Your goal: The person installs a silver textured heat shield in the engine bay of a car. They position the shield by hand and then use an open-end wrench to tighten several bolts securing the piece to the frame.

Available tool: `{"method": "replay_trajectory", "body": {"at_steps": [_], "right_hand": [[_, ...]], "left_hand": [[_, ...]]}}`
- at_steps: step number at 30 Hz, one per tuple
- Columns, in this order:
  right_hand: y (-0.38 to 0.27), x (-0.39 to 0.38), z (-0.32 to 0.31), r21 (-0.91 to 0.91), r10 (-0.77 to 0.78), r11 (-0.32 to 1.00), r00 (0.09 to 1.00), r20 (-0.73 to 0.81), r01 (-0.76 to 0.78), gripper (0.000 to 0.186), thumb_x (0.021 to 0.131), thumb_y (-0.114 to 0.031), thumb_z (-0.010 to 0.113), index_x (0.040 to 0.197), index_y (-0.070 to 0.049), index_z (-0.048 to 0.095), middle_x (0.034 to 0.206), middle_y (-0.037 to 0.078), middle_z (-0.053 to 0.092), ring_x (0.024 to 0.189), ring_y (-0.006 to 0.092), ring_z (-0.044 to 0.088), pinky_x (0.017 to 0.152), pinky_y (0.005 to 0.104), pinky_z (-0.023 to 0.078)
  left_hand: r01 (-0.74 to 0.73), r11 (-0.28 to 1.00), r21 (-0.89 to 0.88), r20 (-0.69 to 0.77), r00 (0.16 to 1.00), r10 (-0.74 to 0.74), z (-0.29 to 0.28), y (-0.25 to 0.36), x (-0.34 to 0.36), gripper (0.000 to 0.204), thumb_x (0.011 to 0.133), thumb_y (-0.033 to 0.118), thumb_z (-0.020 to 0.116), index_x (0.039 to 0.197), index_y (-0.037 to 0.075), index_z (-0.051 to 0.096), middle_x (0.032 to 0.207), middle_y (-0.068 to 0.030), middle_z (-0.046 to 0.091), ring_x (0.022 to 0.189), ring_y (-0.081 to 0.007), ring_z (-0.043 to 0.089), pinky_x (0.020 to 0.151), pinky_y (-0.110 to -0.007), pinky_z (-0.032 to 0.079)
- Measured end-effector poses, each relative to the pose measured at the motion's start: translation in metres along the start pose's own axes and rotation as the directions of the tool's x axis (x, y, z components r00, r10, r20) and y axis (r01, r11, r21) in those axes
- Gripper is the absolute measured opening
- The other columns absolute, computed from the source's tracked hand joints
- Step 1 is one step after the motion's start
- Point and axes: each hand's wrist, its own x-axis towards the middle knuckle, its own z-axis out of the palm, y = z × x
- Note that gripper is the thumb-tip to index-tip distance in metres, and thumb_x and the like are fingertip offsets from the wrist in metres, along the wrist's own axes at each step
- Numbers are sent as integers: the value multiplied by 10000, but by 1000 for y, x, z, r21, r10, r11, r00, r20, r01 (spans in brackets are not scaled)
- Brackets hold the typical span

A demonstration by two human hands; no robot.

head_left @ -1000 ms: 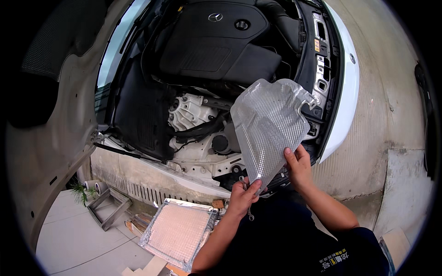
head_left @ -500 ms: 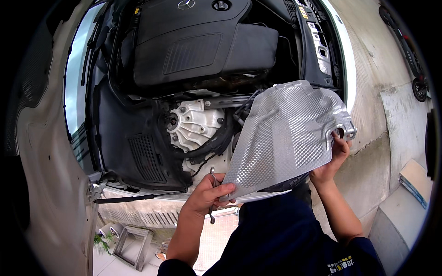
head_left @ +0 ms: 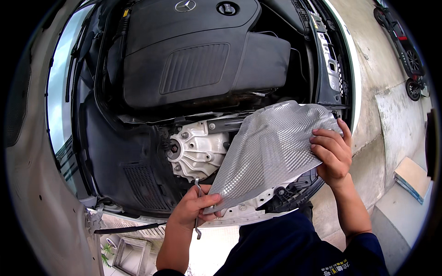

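A silvery dimpled metal heat shield [head_left: 271, 145] is held over the near right part of the engine bay. My left hand [head_left: 195, 207] pinches its lower left tip between thumb and fingers. A thin double-ended wrench [head_left: 197, 187] also sits in that hand, standing out past the fingers at both ends. At the shield's right end my right hand [head_left: 334, 152] is closed round the edge, fingers on top and the thumb hidden. Left of the shield, the ribbed white metal strut tower [head_left: 198, 149] is partly exposed; the shield covers what lies beneath it.
A black engine cover [head_left: 198, 60] fills the far side of the bay. A black vented cowl panel [head_left: 124, 156] lies at left, beside the windshield [head_left: 64, 92]. The raised hood [head_left: 41, 193] borders the left, with a black strut [head_left: 124, 229]. A scooter [head_left: 407, 55] stands at far right.
The heat shield has come lower and flatter, showing the fender edge and black parts below it. My right hand has changed its hold, with fingers now over the top face.
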Motion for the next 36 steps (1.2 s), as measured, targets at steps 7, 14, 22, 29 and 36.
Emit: {"method": "replay_trajectory", "body": {"at_steps": [7,14,22,29,36], "right_hand": [[24,9,29,95,24,995,995,94,-33,122,742,-49,596,857,-42,637,833,90,682,816,254,688,870,451,505],[42,2,29,87,116,988,980,160,-131,237,916,-277,573,862,-52,623,836,93,690,809,267,696,808,440,511],[50,21,30,104,172,972,939,299,-211,339,981,-362,520,860,-62,622,835,98,694,829,275,707,800,427,505],[54,23,48,176,152,961,938,312,-215,365,992,-377,509,896,-57,657,855,107,701,858,278,713,819,414,505],[48,25,55,198,125,963,953,275,-183,194,889,-236,575,907,-71,675,884,91,706,878,267,711,815,401,516]], "left_hand": [[-80,994,-80,-137,988,69,-12,16,33,299,932,227,624,885,-68,610,641,-136,626,420,-82,440,364,-226,296],[94,979,-182,-214,968,-133,-9,15,41,579,756,302,750,1095,-131,571,840,-181,663,602,-185,625,463,-268,488],[10,993,120,-35,999,-6,-52,13,65,529,623,306,677,878,-157,651,942,-293,699,825,-299,681,829,-381,506],[-85,995,-51,-396,916,58,-23,14,58,512,629,330,694,891,-105,630,800,-180,673,697,-208,622,652,-321,474],[-60,992,-107,-681,732,-29,-1,34,53,536,686,418,648,909,-57,539,720,-177,619,506,-162,564,392,-251,407]]}}
